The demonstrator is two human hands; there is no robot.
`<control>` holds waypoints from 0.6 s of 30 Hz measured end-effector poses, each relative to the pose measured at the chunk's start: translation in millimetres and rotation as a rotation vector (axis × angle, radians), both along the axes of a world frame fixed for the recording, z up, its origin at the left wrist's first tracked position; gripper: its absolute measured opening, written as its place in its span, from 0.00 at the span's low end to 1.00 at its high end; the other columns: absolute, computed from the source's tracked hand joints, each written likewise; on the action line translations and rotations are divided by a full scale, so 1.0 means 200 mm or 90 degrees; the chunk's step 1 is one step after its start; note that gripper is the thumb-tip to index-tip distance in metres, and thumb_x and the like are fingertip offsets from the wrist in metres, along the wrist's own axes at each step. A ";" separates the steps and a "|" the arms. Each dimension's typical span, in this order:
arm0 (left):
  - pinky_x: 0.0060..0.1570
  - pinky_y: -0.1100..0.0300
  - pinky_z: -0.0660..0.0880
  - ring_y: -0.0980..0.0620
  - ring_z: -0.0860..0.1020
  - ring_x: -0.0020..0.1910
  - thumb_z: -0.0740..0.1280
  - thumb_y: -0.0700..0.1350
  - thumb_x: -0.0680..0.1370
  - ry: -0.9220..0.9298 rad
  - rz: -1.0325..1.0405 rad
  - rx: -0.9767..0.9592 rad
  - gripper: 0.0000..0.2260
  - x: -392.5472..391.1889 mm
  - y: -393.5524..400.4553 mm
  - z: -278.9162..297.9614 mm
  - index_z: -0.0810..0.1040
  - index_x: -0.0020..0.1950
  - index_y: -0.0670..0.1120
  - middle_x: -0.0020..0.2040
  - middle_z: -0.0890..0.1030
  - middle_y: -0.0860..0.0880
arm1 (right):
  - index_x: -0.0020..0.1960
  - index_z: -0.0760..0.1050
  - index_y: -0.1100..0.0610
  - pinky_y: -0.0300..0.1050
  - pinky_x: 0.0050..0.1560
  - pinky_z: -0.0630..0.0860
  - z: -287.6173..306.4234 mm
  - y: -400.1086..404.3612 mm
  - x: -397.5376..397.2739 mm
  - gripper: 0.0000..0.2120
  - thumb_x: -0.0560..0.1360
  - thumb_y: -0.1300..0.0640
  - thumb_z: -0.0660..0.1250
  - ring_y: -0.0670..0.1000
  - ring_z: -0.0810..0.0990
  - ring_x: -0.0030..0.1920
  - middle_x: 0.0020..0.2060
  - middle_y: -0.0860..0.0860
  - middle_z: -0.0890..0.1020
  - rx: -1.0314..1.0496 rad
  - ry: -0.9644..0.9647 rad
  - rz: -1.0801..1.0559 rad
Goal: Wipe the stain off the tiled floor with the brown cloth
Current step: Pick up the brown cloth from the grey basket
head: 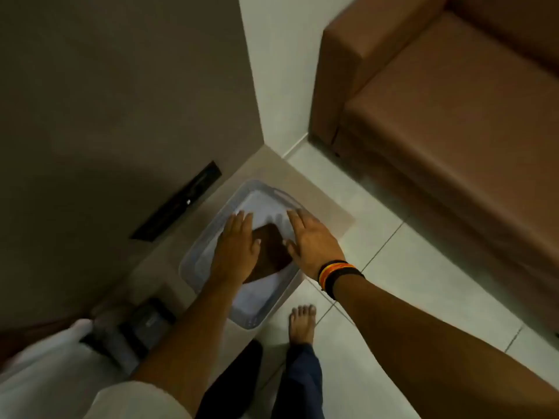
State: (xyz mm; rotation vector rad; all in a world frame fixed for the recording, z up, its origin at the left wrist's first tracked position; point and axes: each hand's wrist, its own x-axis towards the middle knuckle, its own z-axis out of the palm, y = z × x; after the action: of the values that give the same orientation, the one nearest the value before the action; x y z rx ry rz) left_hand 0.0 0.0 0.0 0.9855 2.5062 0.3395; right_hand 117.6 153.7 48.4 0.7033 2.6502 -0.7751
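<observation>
So the brown cloth (270, 252) is not on the floor yet. It lies in a clear plastic tub (211, 237) that sits on a low beige ledge (320, 201), lying flat on something pale inside the tub; whether that is water or white fabric I cannot tell. Both hands are spread above it. The left hand (237, 247) hangs over the cloth's nine o'clock edge, fingers (239, 222) straight and open, gripping nothing. The right hand (311, 246), with banded bracelets (334, 275) at the wrist, hovers at the cloth's three o'clock side, likewise flat and open. Whether either palm touches the cloth is unclear.

By my reckoning the task has barely begun: the cloth must be picked up, carried to the tiled floor (408, 267) and rubbed over the stain. No stain shows on the pale tiles visible here, at four o'clock from the tub. A bare foot (302, 323) stands on them at the tub's five o'clock, and a brown sofa (453, 116) fills the two o'clock corner.
</observation>
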 end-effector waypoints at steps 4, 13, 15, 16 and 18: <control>0.77 0.45 0.65 0.39 0.66 0.80 0.67 0.49 0.83 -0.083 0.157 -0.095 0.28 -0.01 -0.14 -0.26 0.65 0.82 0.42 0.80 0.70 0.39 | 0.79 0.62 0.60 0.56 0.67 0.74 -0.29 -0.14 -0.10 0.28 0.82 0.53 0.63 0.63 0.73 0.69 0.70 0.60 0.73 -0.084 -0.062 -0.025; 0.68 0.38 0.77 0.32 0.74 0.70 0.76 0.46 0.77 -0.147 0.371 -0.103 0.27 -0.05 -0.13 -0.50 0.73 0.73 0.38 0.71 0.72 0.36 | 0.75 0.64 0.61 0.59 0.67 0.75 -0.61 -0.21 -0.27 0.30 0.76 0.60 0.72 0.65 0.74 0.67 0.66 0.62 0.75 -0.101 -0.126 -0.219; 0.64 0.38 0.79 0.33 0.77 0.67 0.79 0.47 0.74 -0.172 0.406 -0.115 0.24 -0.08 -0.13 -0.51 0.78 0.66 0.39 0.68 0.75 0.37 | 0.71 0.67 0.61 0.61 0.64 0.77 -0.63 -0.19 -0.30 0.26 0.75 0.64 0.70 0.66 0.77 0.64 0.63 0.62 0.78 -0.147 -0.125 -0.298; 0.62 0.38 0.80 0.33 0.78 0.65 0.80 0.47 0.73 -0.178 0.409 -0.114 0.21 -0.10 -0.13 -0.50 0.80 0.61 0.41 0.66 0.76 0.37 | 0.69 0.68 0.61 0.60 0.63 0.78 -0.63 -0.18 -0.31 0.23 0.75 0.65 0.68 0.66 0.78 0.63 0.62 0.63 0.79 -0.176 -0.130 -0.332; 0.57 0.40 0.82 0.36 0.79 0.61 0.81 0.45 0.70 -0.189 0.409 -0.085 0.14 -0.12 -0.13 -0.46 0.78 0.48 0.47 0.62 0.78 0.39 | 0.66 0.74 0.60 0.58 0.61 0.80 -0.61 -0.15 -0.32 0.19 0.75 0.64 0.68 0.66 0.80 0.60 0.60 0.62 0.80 -0.213 -0.138 -0.358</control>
State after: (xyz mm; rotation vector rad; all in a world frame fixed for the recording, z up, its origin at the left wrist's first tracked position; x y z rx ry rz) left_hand -23.5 -25.8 -91.4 0.0435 2.4600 0.4570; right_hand 54.1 123.0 -73.2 1.3646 2.0662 -1.1691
